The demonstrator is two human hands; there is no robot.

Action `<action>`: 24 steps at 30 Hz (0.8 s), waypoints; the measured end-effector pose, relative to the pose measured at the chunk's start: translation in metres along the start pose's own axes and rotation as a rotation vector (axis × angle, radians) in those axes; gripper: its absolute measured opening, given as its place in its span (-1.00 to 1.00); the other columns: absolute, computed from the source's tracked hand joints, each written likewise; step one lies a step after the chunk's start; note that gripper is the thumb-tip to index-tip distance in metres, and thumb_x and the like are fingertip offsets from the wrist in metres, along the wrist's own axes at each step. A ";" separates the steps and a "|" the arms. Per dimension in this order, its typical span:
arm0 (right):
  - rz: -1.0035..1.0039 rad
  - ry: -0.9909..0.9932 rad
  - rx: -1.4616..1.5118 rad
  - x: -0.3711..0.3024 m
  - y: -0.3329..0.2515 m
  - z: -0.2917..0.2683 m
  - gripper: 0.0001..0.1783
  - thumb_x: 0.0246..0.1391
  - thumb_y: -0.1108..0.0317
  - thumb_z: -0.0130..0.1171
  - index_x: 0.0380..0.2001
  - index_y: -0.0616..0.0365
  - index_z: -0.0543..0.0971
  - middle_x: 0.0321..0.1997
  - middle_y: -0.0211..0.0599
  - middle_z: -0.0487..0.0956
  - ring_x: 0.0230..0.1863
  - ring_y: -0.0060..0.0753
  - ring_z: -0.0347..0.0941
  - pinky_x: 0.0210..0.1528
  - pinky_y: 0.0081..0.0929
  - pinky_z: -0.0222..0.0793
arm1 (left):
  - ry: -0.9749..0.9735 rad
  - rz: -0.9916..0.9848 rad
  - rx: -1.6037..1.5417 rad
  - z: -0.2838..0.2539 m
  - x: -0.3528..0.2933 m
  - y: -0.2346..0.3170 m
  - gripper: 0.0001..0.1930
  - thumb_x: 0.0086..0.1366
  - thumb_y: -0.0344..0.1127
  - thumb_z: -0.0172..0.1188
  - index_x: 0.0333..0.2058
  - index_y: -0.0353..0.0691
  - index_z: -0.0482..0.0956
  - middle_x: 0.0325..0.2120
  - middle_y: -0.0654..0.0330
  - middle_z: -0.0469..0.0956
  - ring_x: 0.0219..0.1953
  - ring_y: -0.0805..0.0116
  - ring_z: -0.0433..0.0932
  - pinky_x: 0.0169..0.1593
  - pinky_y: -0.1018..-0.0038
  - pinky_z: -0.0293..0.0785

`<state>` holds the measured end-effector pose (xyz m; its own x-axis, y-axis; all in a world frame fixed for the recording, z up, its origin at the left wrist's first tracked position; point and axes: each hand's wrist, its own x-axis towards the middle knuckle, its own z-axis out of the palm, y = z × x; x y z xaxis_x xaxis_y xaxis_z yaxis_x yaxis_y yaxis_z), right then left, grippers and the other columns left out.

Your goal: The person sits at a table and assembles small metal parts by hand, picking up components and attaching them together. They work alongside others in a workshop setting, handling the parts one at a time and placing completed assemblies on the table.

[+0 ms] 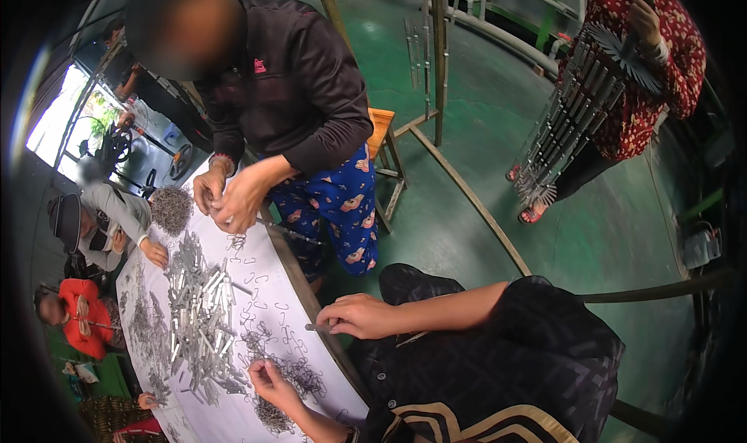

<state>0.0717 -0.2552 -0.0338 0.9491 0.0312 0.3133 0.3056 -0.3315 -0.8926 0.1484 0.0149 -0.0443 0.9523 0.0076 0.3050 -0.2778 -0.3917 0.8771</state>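
Note:
My right hand [358, 316] is closed at the table's near edge, pinching a small flat grey metal strip [315, 328]. Lower and to the left, my left hand [272, 387] hovers over a tangled pile of wire hooks [305, 381], thumb and fingertips drawn together. Whether anything sits in that pinch is too small to make out. Loose wire hooks [253, 303] lie scattered between my hands and a large heap of grey metal strips [204, 326] on the white tabletop [226, 420].
Across the table's corner, a co-worker's hands [233, 198] work closely together. Another person's hand [156, 252] rests near a round wire heap [170, 209]. A wooden stool [381, 131] stands behind. At right, a person holds hanging metal strips [572, 108]; a wooden bar [471, 198] crosses the green floor.

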 end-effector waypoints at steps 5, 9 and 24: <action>-0.060 -0.001 0.020 -0.002 -0.001 0.005 -0.71 -0.02 0.44 0.21 -0.16 0.09 0.51 -0.40 -0.29 0.54 -0.27 -0.18 0.49 -0.19 -0.28 0.36 | -0.145 -0.153 -0.464 0.028 -0.025 0.050 -0.92 0.28 -0.46 0.12 -0.30 -0.27 0.40 -0.40 0.16 0.45 -0.42 0.48 0.37 -0.31 0.60 0.32; -0.064 -0.015 0.025 -0.003 -0.001 0.004 -0.73 0.01 0.44 0.19 -0.15 0.09 0.52 -0.39 -0.33 0.56 -0.26 -0.24 0.49 -0.17 -0.32 0.36 | -0.284 -0.188 -0.675 0.042 -0.035 0.068 -0.89 0.29 -0.46 0.11 -0.23 -0.25 0.39 -0.26 0.11 0.45 -0.32 0.43 0.38 -0.24 0.53 0.33; -0.059 -0.026 0.028 0.000 -0.008 0.004 -0.73 -0.06 0.54 0.24 -0.22 0.20 0.53 -0.33 -0.23 0.59 -0.30 -0.27 0.57 -0.24 -0.42 0.45 | -0.388 -0.316 -0.932 0.059 -0.040 0.087 -0.90 0.28 -0.52 0.09 -0.22 -0.30 0.47 -0.07 0.08 0.42 -0.11 0.40 0.42 0.01 0.47 0.35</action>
<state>0.0694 -0.2484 -0.0276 0.9308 0.0743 0.3578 0.3630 -0.3018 -0.8816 0.0936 -0.0740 -0.0025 0.9276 -0.3733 0.0180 0.1594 0.4387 0.8844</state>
